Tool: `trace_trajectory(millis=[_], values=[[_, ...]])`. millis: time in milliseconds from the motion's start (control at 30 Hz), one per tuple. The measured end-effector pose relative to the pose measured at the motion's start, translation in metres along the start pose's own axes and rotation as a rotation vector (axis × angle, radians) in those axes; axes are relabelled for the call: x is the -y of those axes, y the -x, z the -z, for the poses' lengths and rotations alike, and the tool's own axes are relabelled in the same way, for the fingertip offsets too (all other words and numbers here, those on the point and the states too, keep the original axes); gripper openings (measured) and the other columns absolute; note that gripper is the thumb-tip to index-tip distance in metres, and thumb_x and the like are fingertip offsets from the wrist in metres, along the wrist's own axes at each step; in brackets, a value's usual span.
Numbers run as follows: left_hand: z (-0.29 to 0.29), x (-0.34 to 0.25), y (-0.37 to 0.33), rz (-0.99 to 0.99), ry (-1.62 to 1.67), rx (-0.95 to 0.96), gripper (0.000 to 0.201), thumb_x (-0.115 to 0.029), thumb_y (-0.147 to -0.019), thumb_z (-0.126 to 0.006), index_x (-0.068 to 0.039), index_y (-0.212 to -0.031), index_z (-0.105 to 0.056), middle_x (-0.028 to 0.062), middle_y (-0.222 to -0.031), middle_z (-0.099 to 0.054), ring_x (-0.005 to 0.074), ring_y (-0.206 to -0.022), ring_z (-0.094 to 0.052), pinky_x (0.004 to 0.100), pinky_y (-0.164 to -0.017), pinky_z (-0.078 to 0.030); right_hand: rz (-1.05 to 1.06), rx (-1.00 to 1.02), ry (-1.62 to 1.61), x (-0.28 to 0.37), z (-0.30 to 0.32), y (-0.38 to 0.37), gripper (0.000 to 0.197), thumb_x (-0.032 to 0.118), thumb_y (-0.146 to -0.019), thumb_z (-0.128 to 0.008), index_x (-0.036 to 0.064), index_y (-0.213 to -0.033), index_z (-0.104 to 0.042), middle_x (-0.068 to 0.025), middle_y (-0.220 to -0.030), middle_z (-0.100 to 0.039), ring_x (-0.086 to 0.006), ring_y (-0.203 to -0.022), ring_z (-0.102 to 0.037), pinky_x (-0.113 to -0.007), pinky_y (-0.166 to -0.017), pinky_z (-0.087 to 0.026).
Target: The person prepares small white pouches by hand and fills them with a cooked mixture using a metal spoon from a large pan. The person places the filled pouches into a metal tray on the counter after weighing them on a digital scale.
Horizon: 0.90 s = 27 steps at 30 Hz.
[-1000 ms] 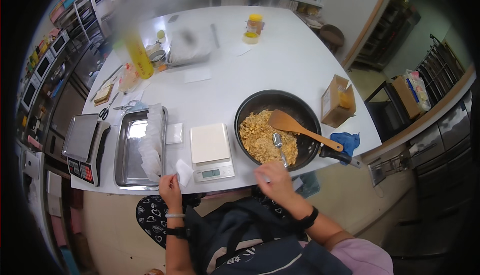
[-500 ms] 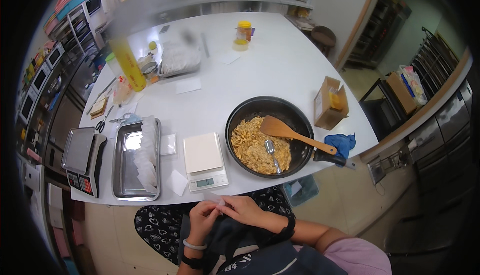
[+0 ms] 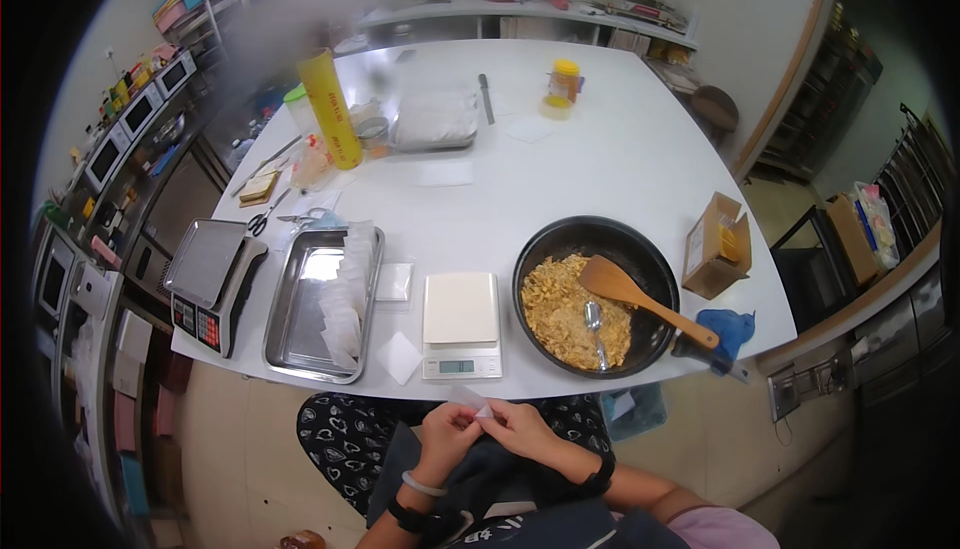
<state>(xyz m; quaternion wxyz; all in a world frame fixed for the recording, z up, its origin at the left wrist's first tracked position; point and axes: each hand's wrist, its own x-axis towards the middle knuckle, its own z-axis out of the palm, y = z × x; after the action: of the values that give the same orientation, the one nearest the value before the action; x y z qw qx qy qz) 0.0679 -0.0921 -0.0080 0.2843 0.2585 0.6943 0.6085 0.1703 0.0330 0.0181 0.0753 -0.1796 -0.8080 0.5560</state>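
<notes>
Just off the table's front edge, above my lap, my left hand (image 3: 447,439) and my right hand (image 3: 522,431) meet with fingertips pinched. Between them is a small, thin white pouch (image 3: 465,396), see-through and partly covered by the fingers; whether it is opened cannot be made out. Directly beyond it lies a white digital kitchen scale (image 3: 460,319) with a bare platform. To the right, a black frying pan (image 3: 532,239) holds a yellow-brown crumbly mix (image 3: 560,304). A wooden spatula (image 3: 640,294) and a metal spoon (image 3: 596,334) rest in it.
At left, a steel tray (image 3: 300,294) holds overlapping white pouches (image 3: 343,299), beside a larger scale (image 3: 210,284). White paper (image 3: 400,358) lies near the front edge. A cardboard box (image 3: 715,249) and blue cloth (image 3: 727,331) sit right. Farther back stand a yellow roll (image 3: 332,114) and yellow-lidded jar (image 3: 564,81).
The view has swung left, so the table and its things appear farther right. Both hands stay together, pinching the pouch, with slight finger movement.
</notes>
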Motion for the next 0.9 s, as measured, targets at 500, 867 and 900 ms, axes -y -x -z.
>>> trace_trajectory(millis=[500, 867, 900], values=[[-0.012, -0.032, 0.002, -0.684, -0.883, -0.190, 0.030, -0.004, -0.070, -0.062, -0.008, -0.100, -0.065, 0.0080, -0.062, -0.051, 0.0254, -0.052, -0.052, 0.0357, -0.047, -0.042, -0.001, -0.140, -0.209, -0.028, -0.018, -0.010, 0.029, 0.008, -0.081, -0.058, 0.0012, -0.109, -0.058, -0.0138, -0.068, -0.060, -0.0165, -0.058, -0.060, -0.029, -0.055, -0.046], [-0.022, -0.048, 0.008, -0.672, -0.822, -0.002, 0.034, -0.004, -0.071, -0.063, -0.006, -0.105, -0.063, 0.0072, -0.066, -0.053, 0.0250, -0.057, -0.054, 0.0362, -0.050, -0.044, -0.011, -0.062, -0.296, -0.036, -0.012, -0.013, 0.025, 0.005, -0.085, -0.053, 0.0006, -0.109, -0.059, -0.0033, -0.083, -0.064, -0.0073, -0.076, -0.053, -0.025, -0.067, -0.047], [-0.022, -0.054, 0.007, -0.705, -0.750, 0.070, 0.035, -0.002, -0.070, -0.065, -0.007, -0.104, -0.064, 0.0067, -0.065, -0.052, 0.0246, -0.056, -0.053, 0.0354, -0.051, -0.043, 0.100, -0.132, -0.303, -0.044, -0.015, -0.014, 0.029, 0.014, -0.082, -0.058, 0.0017, -0.108, -0.060, -0.0163, -0.089, -0.067, -0.0197, -0.081, -0.065, -0.032, -0.073, -0.049]])
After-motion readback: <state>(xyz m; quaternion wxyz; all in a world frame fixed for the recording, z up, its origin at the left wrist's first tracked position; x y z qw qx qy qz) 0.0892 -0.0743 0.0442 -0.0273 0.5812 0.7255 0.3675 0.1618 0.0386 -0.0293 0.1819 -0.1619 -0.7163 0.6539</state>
